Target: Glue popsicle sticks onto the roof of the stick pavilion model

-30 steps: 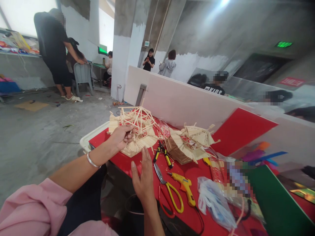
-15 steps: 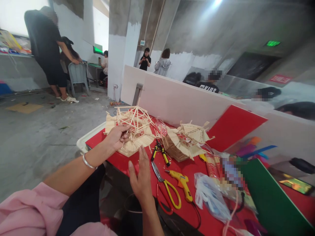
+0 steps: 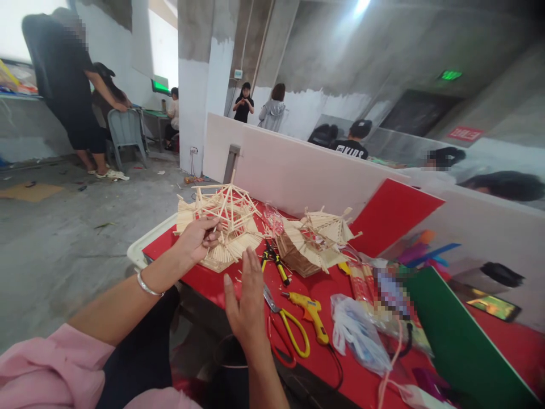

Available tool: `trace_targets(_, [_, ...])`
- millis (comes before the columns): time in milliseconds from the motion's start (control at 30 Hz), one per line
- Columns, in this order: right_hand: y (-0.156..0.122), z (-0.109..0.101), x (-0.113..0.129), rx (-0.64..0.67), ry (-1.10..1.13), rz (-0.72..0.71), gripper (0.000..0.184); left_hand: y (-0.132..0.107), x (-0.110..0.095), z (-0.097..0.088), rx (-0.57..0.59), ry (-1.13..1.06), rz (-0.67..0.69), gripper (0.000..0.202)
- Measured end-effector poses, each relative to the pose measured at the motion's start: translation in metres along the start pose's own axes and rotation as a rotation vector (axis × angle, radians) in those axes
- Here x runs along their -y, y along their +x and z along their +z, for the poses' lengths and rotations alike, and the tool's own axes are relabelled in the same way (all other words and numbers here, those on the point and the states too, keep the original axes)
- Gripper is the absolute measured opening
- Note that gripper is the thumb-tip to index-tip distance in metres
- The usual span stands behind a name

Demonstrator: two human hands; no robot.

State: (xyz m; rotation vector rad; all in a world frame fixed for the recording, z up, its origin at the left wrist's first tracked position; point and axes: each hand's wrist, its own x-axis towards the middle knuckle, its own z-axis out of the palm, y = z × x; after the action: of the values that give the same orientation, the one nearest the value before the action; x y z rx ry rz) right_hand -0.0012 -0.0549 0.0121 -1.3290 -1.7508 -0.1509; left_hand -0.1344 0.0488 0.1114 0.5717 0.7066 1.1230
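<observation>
My left hand (image 3: 196,241) pinches a thin strut on the near side of a round stick-built model (image 3: 221,220) that stands at the left end of the red table (image 3: 213,279). My right hand (image 3: 246,302) hovers just in front of that model, fingers stretched up and together, holding nothing. A second stick model (image 3: 313,241) sits to the right of the first.
Yellow-handled scissors (image 3: 284,328), a yellow glue gun (image 3: 313,315), small pliers (image 3: 276,262) and a plastic bag (image 3: 356,341) lie on the table. A green board (image 3: 460,346) and a white partition (image 3: 306,173) bound it. Other people stand and sit beyond.
The view has drifted slightly right and the scene shifted left. My left hand keeps its pinch on the model; my right hand has risen a little toward it.
</observation>
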Motion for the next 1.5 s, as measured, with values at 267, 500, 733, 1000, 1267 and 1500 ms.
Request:
trace_targets(267, [0.078, -0.019, 0.012, 0.04, -0.04, -0.293, 0.06, 0.006, 0.0, -0.005, 0.001, -0.061, -0.051, 0.023])
trace_targets(500, [0.115, 0.0, 0.007, 0.125, -0.172, -0.348, 0.051, 0.011, 0.003, -0.012, -0.026, -0.068, -0.048, 0.012])
trace_targets(733, [0.12, 0.012, 0.0, 0.197, -0.23, -0.318, 0.05, 0.014, 0.004, -0.016, -0.023, -0.086, -0.066, 0.016])
trace_targets(1000, [0.12, 0.011, 0.0, 0.202, -0.239, -0.326, 0.048, 0.008, 0.003, -0.016, -0.021, -0.075, -0.09, 0.014])
trace_targets(1267, [0.119, 0.012, -0.003, 0.198, -0.244, -0.333, 0.046, 0.007, 0.002, -0.02, 0.019, -0.011, -0.07, 0.011])
trace_targets(1500, [0.118, 0.013, -0.004, 0.192, -0.228, -0.33, 0.047, 0.007, 0.002, -0.021, 0.023, -0.02, -0.095, 0.015])
